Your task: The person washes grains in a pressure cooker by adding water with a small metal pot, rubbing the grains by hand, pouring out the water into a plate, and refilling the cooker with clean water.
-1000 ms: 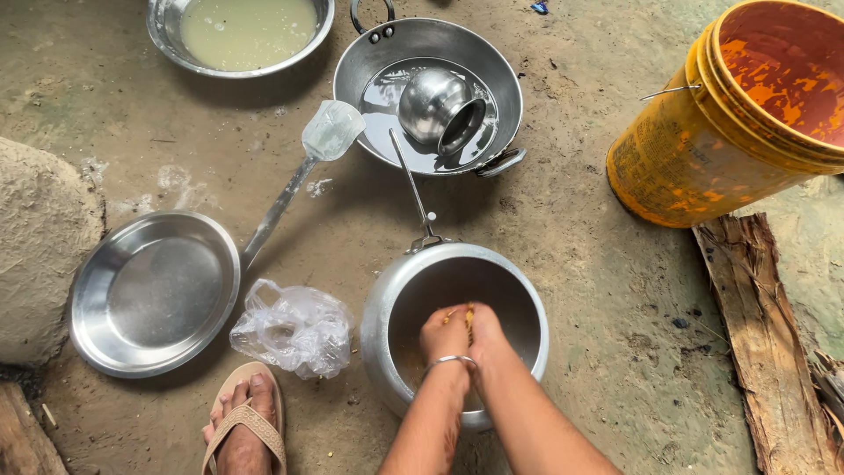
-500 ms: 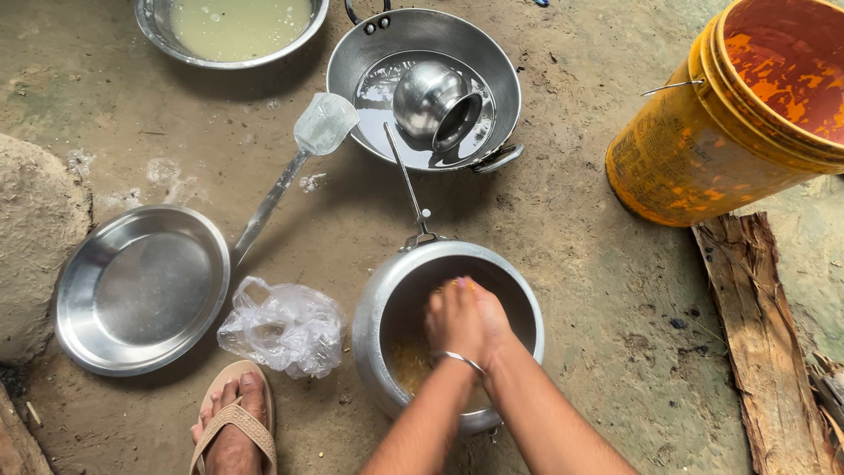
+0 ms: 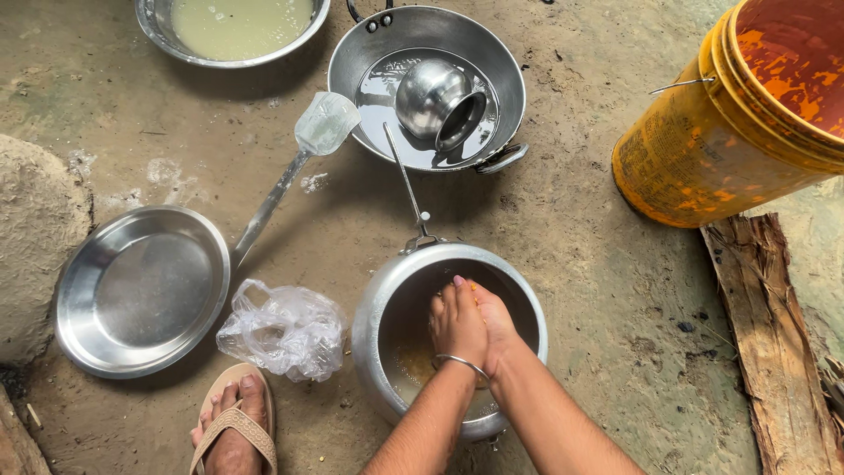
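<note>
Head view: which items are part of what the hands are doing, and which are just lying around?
In use:
- left hand and right hand, pressed together inside the pot
- aluminium pot, yellowish contents at its bottom

Lying about:
- empty steel plate
- crumpled plastic bag
- ladle
- wok holding a small steel pot
- bowl of cloudy liquid
- yellow bucket
- wooden plank

Both hands inside round aluminium pot (image 3: 378, 308): left hand (image 3: 457, 324) with metal bangle overlapping right hand (image 3: 498, 324). Crumpled clear plastic bag (image 3: 283, 330) just beside pot.
</note>
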